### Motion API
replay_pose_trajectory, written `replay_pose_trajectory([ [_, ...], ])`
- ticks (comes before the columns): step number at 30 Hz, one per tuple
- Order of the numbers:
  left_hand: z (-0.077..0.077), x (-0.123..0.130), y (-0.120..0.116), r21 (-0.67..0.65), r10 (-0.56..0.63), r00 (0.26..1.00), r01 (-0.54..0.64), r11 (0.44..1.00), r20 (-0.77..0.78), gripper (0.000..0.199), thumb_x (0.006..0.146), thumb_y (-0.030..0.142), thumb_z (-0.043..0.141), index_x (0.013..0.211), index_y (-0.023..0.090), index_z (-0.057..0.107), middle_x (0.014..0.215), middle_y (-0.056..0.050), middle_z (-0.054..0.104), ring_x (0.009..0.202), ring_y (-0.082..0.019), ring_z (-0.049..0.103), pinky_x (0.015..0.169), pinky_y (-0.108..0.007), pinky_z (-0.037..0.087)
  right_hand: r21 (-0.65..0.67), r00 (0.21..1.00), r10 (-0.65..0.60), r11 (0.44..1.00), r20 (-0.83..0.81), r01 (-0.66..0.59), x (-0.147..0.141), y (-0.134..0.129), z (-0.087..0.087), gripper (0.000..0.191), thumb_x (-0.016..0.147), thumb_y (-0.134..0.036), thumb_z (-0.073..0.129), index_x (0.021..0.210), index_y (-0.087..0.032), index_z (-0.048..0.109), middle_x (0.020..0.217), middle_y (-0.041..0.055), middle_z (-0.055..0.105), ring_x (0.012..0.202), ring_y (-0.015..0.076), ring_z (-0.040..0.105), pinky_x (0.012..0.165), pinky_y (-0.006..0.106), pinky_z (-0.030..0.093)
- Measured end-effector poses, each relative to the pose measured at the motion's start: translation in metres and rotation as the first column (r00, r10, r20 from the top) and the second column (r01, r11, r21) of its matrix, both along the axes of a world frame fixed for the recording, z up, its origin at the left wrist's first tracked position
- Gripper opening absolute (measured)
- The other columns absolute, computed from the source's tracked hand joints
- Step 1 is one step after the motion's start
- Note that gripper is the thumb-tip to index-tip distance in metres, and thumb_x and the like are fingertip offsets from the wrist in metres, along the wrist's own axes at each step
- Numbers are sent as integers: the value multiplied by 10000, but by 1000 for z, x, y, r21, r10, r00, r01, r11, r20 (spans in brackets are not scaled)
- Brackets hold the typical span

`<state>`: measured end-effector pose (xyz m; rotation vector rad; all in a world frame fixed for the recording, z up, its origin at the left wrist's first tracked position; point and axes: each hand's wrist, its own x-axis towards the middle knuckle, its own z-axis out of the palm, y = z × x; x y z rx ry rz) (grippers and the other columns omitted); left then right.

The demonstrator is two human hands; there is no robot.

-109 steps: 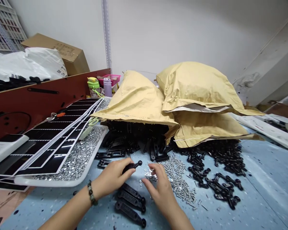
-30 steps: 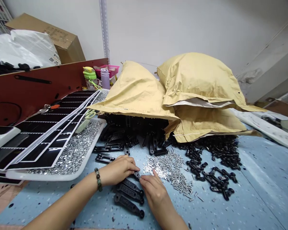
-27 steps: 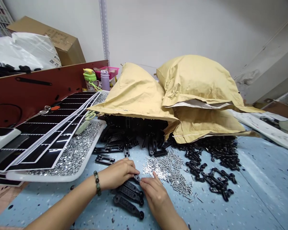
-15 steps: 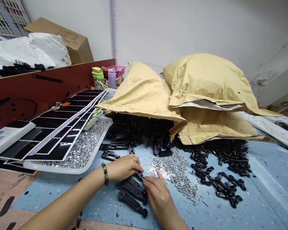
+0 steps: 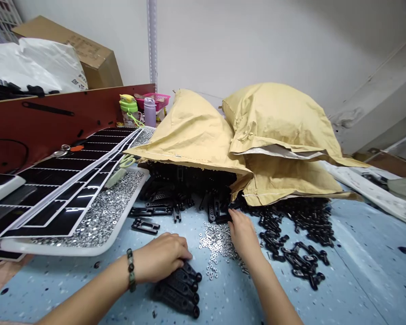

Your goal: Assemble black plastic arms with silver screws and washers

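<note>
My left hand (image 5: 164, 258), with a beaded bracelet above it, rests on the upper end of a row of black plastic arms (image 5: 177, 291) lying side by side; its fingers are curled and what they hold is hidden. My right hand (image 5: 242, 232) reaches over the pile of screws, its fingertips at the black parts (image 5: 219, 210) near the bag's mouth; whether it grips one is unclear. Small silver nuts (image 5: 211, 239) lie between the hands. A slotted black part (image 5: 145, 226) lies beyond my left hand.
Yellow paper bags (image 5: 196, 131) stand at the back, one spilling black parts. Small black links (image 5: 304, 253) lie on the right. A white tray of nuts (image 5: 113, 246), with black sheets (image 5: 50, 180) partly over it, is on the left.
My right hand has left the black arms and moved forward to the parts near the bag. My left hand stays by the row. The view has shifted, and some nuts lie spread nearer me.
</note>
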<state>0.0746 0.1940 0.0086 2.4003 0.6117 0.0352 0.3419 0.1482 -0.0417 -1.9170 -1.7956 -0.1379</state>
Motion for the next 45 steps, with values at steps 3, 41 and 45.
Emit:
replay_pose_trajectory([
  [3, 9, 7, -1, -87, 155, 983, -147, 985, 94, 367, 805, 160, 540, 1141, 263, 644, 1125, -49, 620, 1019, -254, 580, 912, -375, 416, -30, 999, 31, 999, 10, -30, 10, 9, 1, 256, 803, -121, 465, 981, -177, 639, 1037, 123, 646, 987, 328, 562, 922, 578, 410],
  [41, 9, 35, -5, -20, 387, 873, -400, 916, 298, 213, 946, 397, 428, 1037, 226, 514, 948, -26, 627, 847, -206, 596, 705, -285, 409, 127, 361, 171, 981, -917, -144, -81, -6, 44, 145, 759, -308, 701, 847, -196, 678, 763, 5, 636, 704, 165, 560, 655, 271, 454],
  [45, 12, 29, -5, 99, 322, 911, -356, 929, 259, 253, 959, 393, 387, 888, 220, 558, 819, -12, 620, 751, -192, 593, 637, -269, 371, 86, 368, 150, 979, -917, -184, -79, -10, 47, 179, 759, -343, 707, 802, -178, 657, 669, -15, 583, 622, 148, 527, 564, 247, 425],
])
